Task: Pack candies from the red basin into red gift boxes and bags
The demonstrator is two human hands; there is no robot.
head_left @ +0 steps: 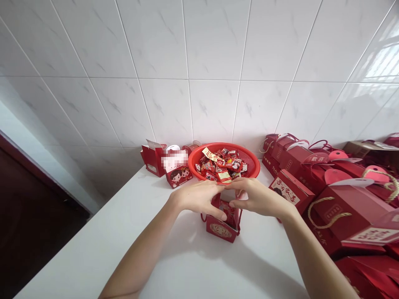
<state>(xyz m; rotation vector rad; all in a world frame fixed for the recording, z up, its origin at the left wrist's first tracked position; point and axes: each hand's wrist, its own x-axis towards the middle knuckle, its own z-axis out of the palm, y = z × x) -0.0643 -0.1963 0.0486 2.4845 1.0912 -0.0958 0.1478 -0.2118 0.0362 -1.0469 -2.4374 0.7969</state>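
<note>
A small red gift box point(222, 230) stands on the white table point(187, 257), its top open and red wrapped items showing inside. My left hand point(201, 199) reaches over the box's left side, thumb at the opening and fingers stretched along its back edge. Over the right side is my right hand point(257, 197), with its thumb near the opening and its fingers at the back flap. Both hands touch or nearly touch the box at its top. Right behind them sits a red plastic basket point(254, 168) full of wrapped sweets point(224, 164).
Left of the basket stand a box with cartoon figures point(179, 176) and an open red box point(152, 160). Many red gift boxes with rope handles point(352, 207) crowd the right side. A tiled wall point(212, 108) rises behind the table.
</note>
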